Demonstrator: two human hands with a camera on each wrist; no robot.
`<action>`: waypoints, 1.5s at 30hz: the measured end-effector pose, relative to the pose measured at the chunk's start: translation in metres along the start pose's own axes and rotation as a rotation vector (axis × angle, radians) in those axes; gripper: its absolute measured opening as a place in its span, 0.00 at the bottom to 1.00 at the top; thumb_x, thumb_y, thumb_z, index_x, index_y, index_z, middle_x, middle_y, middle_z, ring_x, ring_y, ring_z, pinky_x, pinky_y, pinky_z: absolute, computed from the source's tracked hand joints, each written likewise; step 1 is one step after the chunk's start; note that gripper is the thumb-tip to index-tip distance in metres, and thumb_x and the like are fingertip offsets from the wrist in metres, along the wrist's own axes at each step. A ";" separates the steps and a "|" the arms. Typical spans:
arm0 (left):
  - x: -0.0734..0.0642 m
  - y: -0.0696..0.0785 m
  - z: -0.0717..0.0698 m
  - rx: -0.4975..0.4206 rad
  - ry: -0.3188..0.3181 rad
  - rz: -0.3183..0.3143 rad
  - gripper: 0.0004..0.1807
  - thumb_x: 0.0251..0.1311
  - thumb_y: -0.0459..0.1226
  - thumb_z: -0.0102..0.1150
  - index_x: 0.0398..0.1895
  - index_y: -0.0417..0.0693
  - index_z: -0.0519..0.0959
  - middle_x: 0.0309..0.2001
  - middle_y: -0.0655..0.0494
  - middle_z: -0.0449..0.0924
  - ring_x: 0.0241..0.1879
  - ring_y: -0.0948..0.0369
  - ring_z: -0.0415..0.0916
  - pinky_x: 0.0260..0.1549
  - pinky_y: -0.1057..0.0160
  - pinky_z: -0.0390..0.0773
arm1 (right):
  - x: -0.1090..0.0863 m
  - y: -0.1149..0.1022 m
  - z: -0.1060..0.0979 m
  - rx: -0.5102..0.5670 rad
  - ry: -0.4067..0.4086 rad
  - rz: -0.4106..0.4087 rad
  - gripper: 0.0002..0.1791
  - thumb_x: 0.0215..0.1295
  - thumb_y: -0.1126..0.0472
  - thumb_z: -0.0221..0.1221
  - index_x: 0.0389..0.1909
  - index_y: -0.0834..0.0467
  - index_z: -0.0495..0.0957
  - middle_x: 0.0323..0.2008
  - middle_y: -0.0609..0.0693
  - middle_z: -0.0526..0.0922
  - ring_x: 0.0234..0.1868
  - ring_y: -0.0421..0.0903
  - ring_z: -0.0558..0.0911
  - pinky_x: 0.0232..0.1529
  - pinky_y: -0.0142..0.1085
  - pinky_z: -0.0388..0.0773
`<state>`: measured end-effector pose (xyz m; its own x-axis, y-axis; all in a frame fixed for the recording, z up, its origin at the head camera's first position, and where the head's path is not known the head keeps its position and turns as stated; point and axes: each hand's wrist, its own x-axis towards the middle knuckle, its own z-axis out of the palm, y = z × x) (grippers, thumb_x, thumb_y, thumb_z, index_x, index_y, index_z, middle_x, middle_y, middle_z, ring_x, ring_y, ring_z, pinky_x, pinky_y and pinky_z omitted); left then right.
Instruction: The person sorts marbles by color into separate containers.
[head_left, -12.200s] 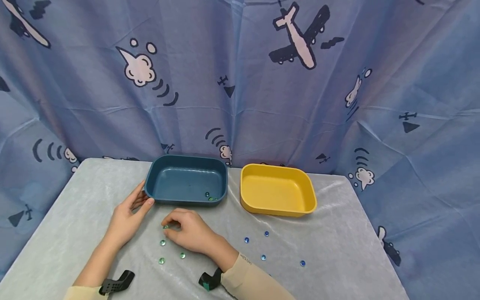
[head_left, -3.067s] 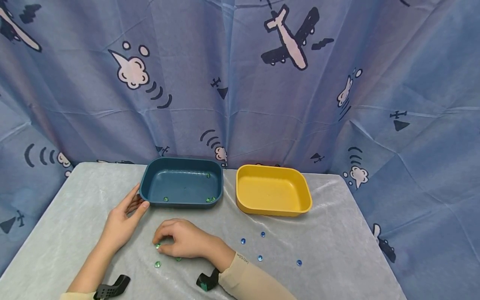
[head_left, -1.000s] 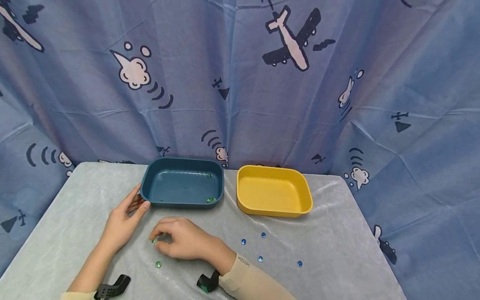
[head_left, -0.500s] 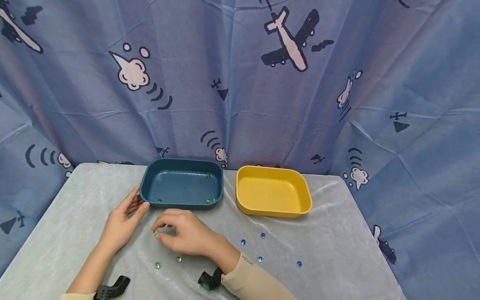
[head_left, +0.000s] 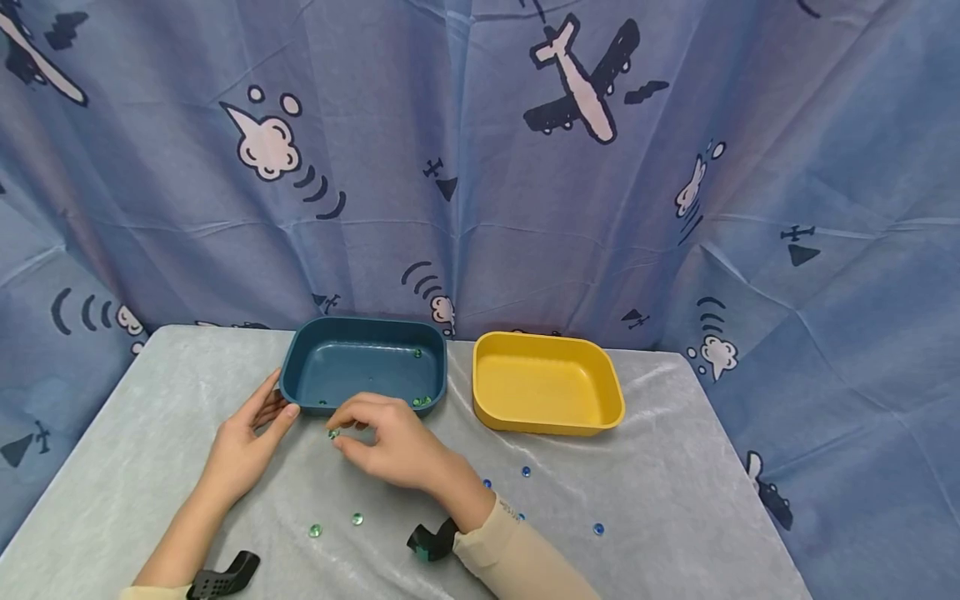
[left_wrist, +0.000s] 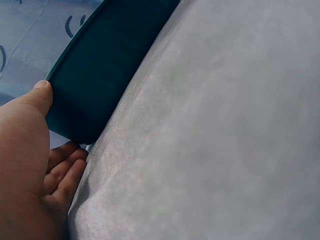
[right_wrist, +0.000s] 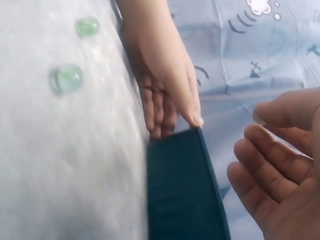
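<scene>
My left hand holds the near left corner of a dark teal tray, thumb at the rim and fingers along its side. The left wrist view shows the thumb against that rim. Just in front of the tray, my right hand pinches a green glass marble between thumb and fingertips. Several green marbles lie inside the teal tray, mostly at its right end. Two more, one green marble and another green marble, lie on the cloth nearer me.
A yellow tray stands right of the teal one, a small gap between them. Several blue marbles are scattered on the grey cloth in front of it, some partly hidden by my right arm. A patterned blue curtain hangs behind the table.
My right hand has picked up a green marble from the cloth and carried it up and rightward to the teal tray's front. More green marbles are in that tray than earlier. My left hand stays put.
</scene>
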<state>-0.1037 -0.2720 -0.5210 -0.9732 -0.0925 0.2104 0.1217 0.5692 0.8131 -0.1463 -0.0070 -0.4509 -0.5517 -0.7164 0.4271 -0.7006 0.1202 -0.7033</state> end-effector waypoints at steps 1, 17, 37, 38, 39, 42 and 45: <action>0.000 0.000 0.000 -0.001 0.003 0.002 0.39 0.82 0.46 0.62 0.89 0.56 0.58 0.67 0.36 0.81 0.61 0.41 0.84 0.55 0.78 0.72 | 0.000 0.001 -0.002 0.000 0.010 0.005 0.09 0.73 0.69 0.69 0.49 0.57 0.88 0.47 0.46 0.88 0.47 0.47 0.86 0.51 0.35 0.85; 0.003 0.004 0.000 -0.005 -0.004 -0.008 0.39 0.83 0.46 0.62 0.90 0.56 0.58 0.68 0.36 0.81 0.62 0.41 0.83 0.61 0.37 0.76 | -0.001 0.010 -0.030 -0.025 0.103 0.104 0.07 0.75 0.66 0.69 0.50 0.56 0.89 0.49 0.46 0.88 0.48 0.41 0.85 0.51 0.37 0.85; 0.000 0.003 -0.002 -0.007 -0.002 -0.006 0.39 0.82 0.46 0.63 0.89 0.55 0.59 0.68 0.35 0.81 0.62 0.41 0.83 0.54 0.83 0.68 | -0.012 0.029 -0.065 0.024 0.252 0.238 0.08 0.76 0.66 0.69 0.52 0.56 0.89 0.49 0.45 0.88 0.48 0.43 0.84 0.54 0.57 0.85; 0.000 0.003 -0.002 -0.008 -0.002 -0.004 0.39 0.82 0.45 0.63 0.89 0.55 0.59 0.68 0.35 0.81 0.62 0.41 0.83 0.53 0.85 0.66 | -0.012 0.030 -0.067 0.029 0.262 0.244 0.08 0.75 0.67 0.69 0.51 0.56 0.89 0.48 0.46 0.88 0.48 0.43 0.84 0.54 0.58 0.85; 0.000 0.003 -0.001 -0.009 -0.002 -0.003 0.39 0.82 0.45 0.63 0.89 0.54 0.59 0.68 0.35 0.81 0.62 0.41 0.83 0.53 0.86 0.66 | -0.013 0.032 -0.068 0.031 0.271 0.250 0.08 0.75 0.67 0.69 0.51 0.56 0.89 0.48 0.46 0.88 0.48 0.43 0.84 0.54 0.58 0.85; 0.000 0.003 -0.001 -0.009 -0.001 -0.003 0.39 0.82 0.45 0.63 0.89 0.53 0.59 0.68 0.35 0.81 0.62 0.41 0.83 0.53 0.86 0.65 | -0.014 0.035 -0.072 0.022 0.288 0.272 0.08 0.75 0.67 0.69 0.51 0.56 0.89 0.48 0.45 0.88 0.48 0.44 0.84 0.54 0.58 0.86; 0.001 0.003 -0.001 -0.009 0.001 -0.005 0.39 0.82 0.45 0.63 0.89 0.53 0.59 0.68 0.35 0.81 0.62 0.41 0.83 0.53 0.86 0.65 | -0.016 0.038 -0.074 0.004 0.298 0.291 0.08 0.75 0.66 0.69 0.51 0.56 0.89 0.47 0.45 0.88 0.48 0.43 0.84 0.53 0.54 0.87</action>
<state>-0.1036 -0.2712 -0.5174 -0.9737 -0.0956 0.2069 0.1189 0.5613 0.8190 -0.1974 0.0596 -0.4421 -0.8337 -0.4225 0.3555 -0.4946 0.2852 -0.8210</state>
